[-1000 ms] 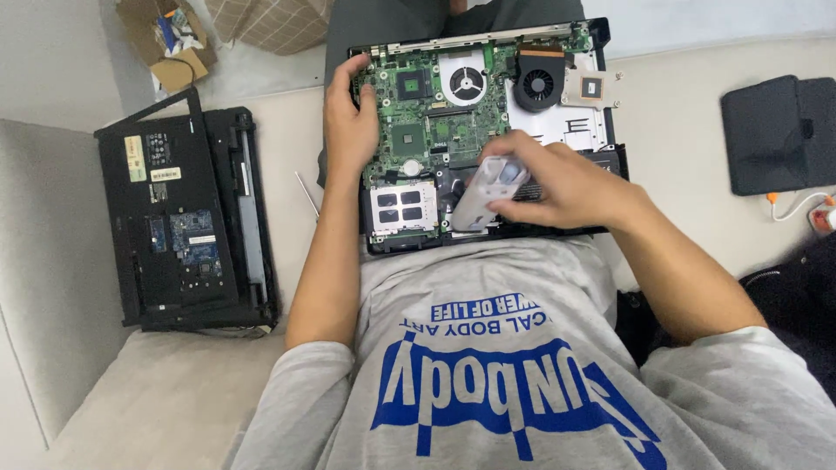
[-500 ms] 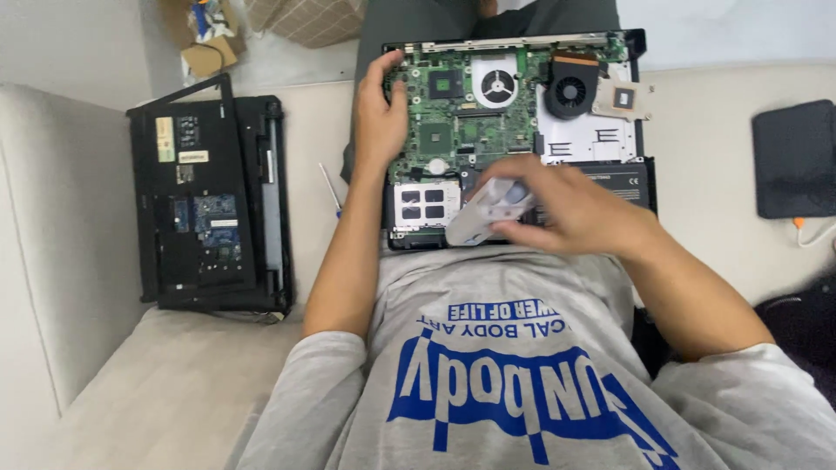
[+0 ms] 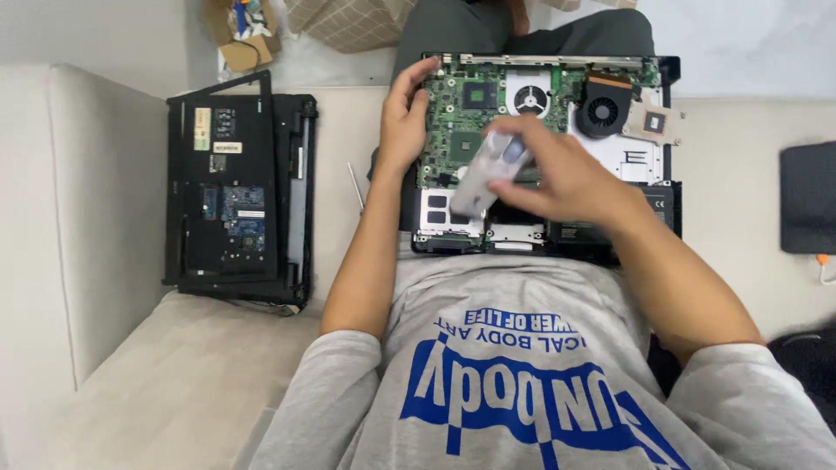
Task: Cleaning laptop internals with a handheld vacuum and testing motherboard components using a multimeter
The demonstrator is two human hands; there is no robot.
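Note:
An opened laptop base [image 3: 649, 222] rests on my lap, its green circuit board [image 3: 470, 104], a white round fan [image 3: 529, 94] and a black fan with copper cooler [image 3: 605, 109] exposed. My left hand [image 3: 402, 117] grips the base's left edge, thumb on the board. My right hand [image 3: 557, 170] is over the middle of the board and holds a small grey-white flat part [image 3: 481, 174], blurred, tilted above the board's lower left.
A second black laptop shell [image 3: 239, 196] lies bottom-up on the beige couch [image 3: 113, 261] to my left. A thin metal tool [image 3: 356, 187] lies between it and my left arm. A dark flat object [image 3: 810, 196] sits at the right edge; a cardboard box [image 3: 239, 39] stands on the floor.
My right hand has lifted the grey-white part and shifted slightly up over the board. My left hand stays on the base's left edge. The camera has shifted, so everything sits further right.

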